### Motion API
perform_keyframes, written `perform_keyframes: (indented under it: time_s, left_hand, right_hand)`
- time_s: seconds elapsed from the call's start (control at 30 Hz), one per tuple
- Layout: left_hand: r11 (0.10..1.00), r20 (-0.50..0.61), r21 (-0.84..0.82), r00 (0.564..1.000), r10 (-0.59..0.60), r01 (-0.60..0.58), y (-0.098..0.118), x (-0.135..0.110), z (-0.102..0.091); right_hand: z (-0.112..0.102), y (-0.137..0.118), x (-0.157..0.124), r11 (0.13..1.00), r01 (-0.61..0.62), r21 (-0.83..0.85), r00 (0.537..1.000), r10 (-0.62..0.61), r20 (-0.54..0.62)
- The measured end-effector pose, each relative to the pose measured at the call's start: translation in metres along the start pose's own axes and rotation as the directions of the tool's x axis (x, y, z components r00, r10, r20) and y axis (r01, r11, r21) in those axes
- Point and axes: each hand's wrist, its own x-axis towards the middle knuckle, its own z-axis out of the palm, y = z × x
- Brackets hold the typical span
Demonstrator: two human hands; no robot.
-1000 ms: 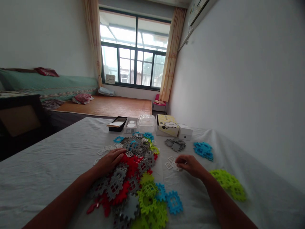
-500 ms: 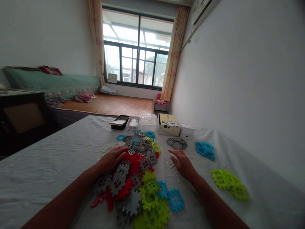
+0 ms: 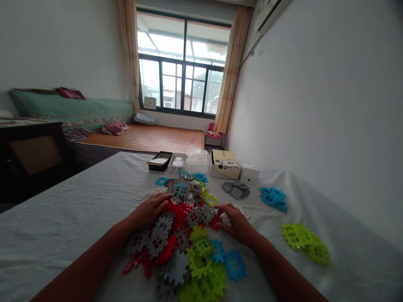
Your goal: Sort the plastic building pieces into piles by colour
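Note:
A mixed heap of red, grey, green and blue toothed plastic tiles [image 3: 182, 235] lies on the white sheet in front of me. My left hand [image 3: 150, 209] rests flat on the heap's left side, fingers stretched toward the red tiles. At the heap's right edge my right hand [image 3: 234, 221] lies with fingers spread, its tips touching a red tile [image 3: 215, 222] and grey tiles. Small white window inserts [image 3: 242, 211] lie just beyond it.
Sorted piles lie to the right: grey tiles [image 3: 236, 189], blue tiles [image 3: 273, 198], green tiles [image 3: 304, 242]. More white inserts [image 3: 145, 194] sit left of the heap. Boxes [image 3: 225, 164] and a clear tub [image 3: 197, 160] line the far edge. A wall runs along the right.
My right hand has moved left from the white inserts to the right edge of the heap and opened out. The left hand has stayed on the heap.

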Motion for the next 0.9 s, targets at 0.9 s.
perform_keyframes:
  time_s: [0.9]
  left_hand:
    - [1.0, 0.008, 0.018, 1.0, -0.01, 0.009, -0.006, 0.001, 0.001]
  right_hand:
    - [-0.002, -0.027, 0.006, 0.95, 0.195, 0.243, 0.943, -0.114, -0.311]
